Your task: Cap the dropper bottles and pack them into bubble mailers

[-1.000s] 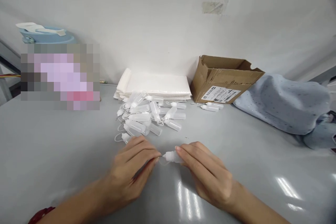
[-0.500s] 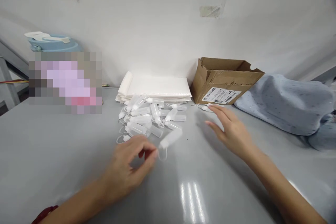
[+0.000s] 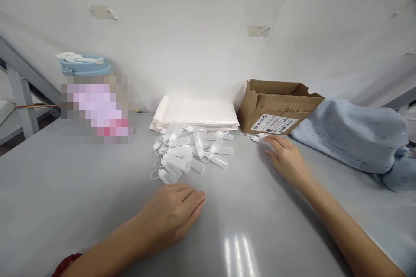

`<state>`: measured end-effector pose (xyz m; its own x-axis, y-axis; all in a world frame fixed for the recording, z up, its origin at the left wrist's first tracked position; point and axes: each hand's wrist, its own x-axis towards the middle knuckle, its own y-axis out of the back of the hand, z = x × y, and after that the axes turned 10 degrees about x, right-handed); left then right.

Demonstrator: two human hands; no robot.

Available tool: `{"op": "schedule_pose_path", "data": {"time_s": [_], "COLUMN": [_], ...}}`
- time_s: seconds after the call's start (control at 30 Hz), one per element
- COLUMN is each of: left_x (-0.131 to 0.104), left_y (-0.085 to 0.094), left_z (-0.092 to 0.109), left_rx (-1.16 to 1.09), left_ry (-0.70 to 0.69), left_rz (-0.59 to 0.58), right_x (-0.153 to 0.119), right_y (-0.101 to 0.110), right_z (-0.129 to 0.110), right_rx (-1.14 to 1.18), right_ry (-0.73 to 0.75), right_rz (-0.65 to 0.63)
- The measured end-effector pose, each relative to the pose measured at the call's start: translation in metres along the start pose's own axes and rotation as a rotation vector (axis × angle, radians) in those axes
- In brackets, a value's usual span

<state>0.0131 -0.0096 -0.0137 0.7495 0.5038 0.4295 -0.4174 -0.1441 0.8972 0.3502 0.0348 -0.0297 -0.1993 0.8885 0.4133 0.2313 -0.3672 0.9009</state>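
Observation:
Small translucent plastic bottles (image 3: 175, 161) with white caps and looped straps lie in a pile on the grey table (image 3: 97, 173). My left hand (image 3: 177, 210) rests just in front of the pile, its fingers curled together; whatever may be under them is hidden. At the right, my right hand (image 3: 287, 158) is by the cardboard box, with its thumb and fingertips around a small white-capped bottle (image 3: 260, 137) lying on the table. Its fingers partly cover that bottle.
Behind the pile lies a stack of white padded envelopes (image 3: 201, 114). An open cardboard box (image 3: 276, 110) with a label stands right of it, beside pale blue cloth (image 3: 351, 134). A blue-lidded container (image 3: 86, 66) and a blurred pink item (image 3: 100, 108) are at the left.
The bottle that was near my left fingertips is no longer visible there. My left hand has closed its fingers and turned knuckles up. My right hand's fingers have come down closer to the bottle by the box.

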Motion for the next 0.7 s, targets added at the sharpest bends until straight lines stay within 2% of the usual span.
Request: {"op": "schedule_pose_path", "data": {"time_s": [0.27, 0.47, 0.6, 0.7], "left_x": [0.002, 0.003, 0.003, 0.002], "left_y": [0.0, -0.003, -0.001, 0.001], "left_z": [0.001, 0.0, -0.001, 0.0], "left_rx": [0.004, 0.009, -0.022, -0.076], "left_ry": [-0.005, -0.04, -0.01, 0.073], "left_rz": [0.066, 0.128, 0.131, 0.149], "right_x": [0.004, 0.003, 0.003, 0.0], "right_y": [-0.002, -0.008, 0.007, 0.026], "right_z": [-0.003, -0.005, -0.014, -0.036], "right_rx": [0.022, 0.155, 0.314, 0.475], "right_ry": [-0.04, -0.07, -0.107, -0.114], "right_rz": [-0.031, -0.063, -0.047, -0.065]}}
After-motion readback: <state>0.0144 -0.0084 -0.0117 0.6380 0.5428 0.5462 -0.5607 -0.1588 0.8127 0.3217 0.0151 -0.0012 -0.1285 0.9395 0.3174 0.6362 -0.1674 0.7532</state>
